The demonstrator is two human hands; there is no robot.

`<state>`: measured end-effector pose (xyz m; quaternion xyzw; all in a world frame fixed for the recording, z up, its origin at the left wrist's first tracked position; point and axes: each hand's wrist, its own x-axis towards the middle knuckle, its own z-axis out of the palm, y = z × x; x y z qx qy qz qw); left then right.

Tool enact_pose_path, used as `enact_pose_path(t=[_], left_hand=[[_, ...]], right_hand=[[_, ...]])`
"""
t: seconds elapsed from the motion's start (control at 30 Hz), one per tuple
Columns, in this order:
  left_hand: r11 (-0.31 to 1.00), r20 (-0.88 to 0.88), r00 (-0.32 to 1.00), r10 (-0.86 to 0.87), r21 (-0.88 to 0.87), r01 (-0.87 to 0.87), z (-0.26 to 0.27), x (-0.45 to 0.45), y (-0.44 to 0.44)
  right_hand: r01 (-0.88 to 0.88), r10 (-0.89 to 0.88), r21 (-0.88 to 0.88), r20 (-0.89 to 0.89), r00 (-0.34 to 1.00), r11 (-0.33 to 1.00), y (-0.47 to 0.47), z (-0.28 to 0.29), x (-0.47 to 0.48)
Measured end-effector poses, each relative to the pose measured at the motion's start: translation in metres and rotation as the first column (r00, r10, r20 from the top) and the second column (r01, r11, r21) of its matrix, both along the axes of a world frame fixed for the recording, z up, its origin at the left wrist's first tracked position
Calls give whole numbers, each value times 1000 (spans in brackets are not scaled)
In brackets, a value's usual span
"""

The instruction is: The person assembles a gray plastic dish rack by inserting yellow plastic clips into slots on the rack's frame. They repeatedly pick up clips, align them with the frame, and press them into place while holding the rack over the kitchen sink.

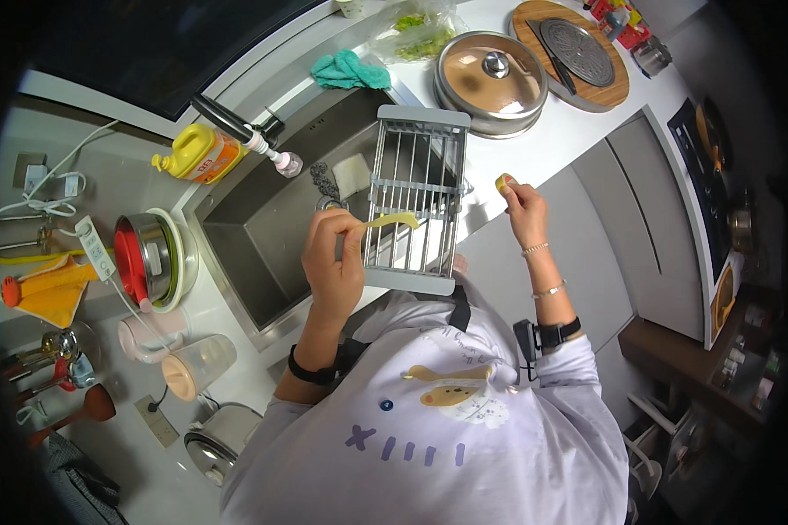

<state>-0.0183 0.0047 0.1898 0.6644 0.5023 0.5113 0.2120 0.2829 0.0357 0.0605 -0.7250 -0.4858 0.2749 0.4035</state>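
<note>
Between the thumb and fingers of my left hand [333, 262] is a thin yellow-green strip [394, 220], its free end pointing right over the metal drying rack [417, 282]. The strip's material cannot be told. My right hand [526, 209] is raised to the right of the rack, pinching a small yellow roll [504, 182], which looks like tape. The rack has grey plastic ends and lies across the right part of the steel sink [236, 256]. Inside the sink are a pale sponge [352, 176] and a dark scouring pad [324, 180].
A lidded steel pan [491, 85] and a round wooden board [607, 98] with a knife [553, 59] stand on the far counter. A teal cloth [349, 71] lies at the sink's back edge. The faucet [236, 125] and a yellow detergent jug [203, 154] are at the left.
</note>
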Motion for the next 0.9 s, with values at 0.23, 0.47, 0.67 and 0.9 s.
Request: enact_pose_path(t=[0.23, 0.47, 0.67, 0.9], left_hand=[[974, 40, 999, -9, -226, 18, -28, -30, -1], [868, 206, 974, 96, -497, 19, -111, -84, 7], [615, 403, 845, 352, -780, 115, -205, -104, 26], [411, 561, 767, 312, -807, 424, -275, -98, 46]], right_hand=[[-59, 63, -21, 386, 921, 998, 44, -102, 12], [19, -47, 86, 343, 938, 996, 49, -82, -5], [-155, 156, 41, -21, 987, 987, 7, -29, -83], [-266, 201, -332, -215, 956, 905, -7, -55, -156]])
